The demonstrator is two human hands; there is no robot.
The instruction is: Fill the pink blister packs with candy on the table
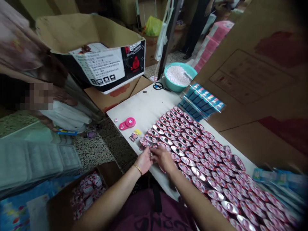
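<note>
Both my hands meet at the front edge of the white table (125, 107), by the near corner of many rows of small red and pink oval packs (185, 140). My left hand (144, 161) has its fingers pinched close to the other hand; a gold bracelet is on that wrist. Bent over it, my right hand (164, 158) has its fingers curled together. Something small and dark shows between the fingertips, too small to make out. Left of the packs lie a small printed card (135, 135) and a pink round tool (127, 123).
Black scissors (160, 86) and a teal basin (176, 86) of small white pieces are at the table's far end. Blue packs (201, 102) stand behind the rows. An open carton (96, 64) is back left; a person (64, 110) stands at left.
</note>
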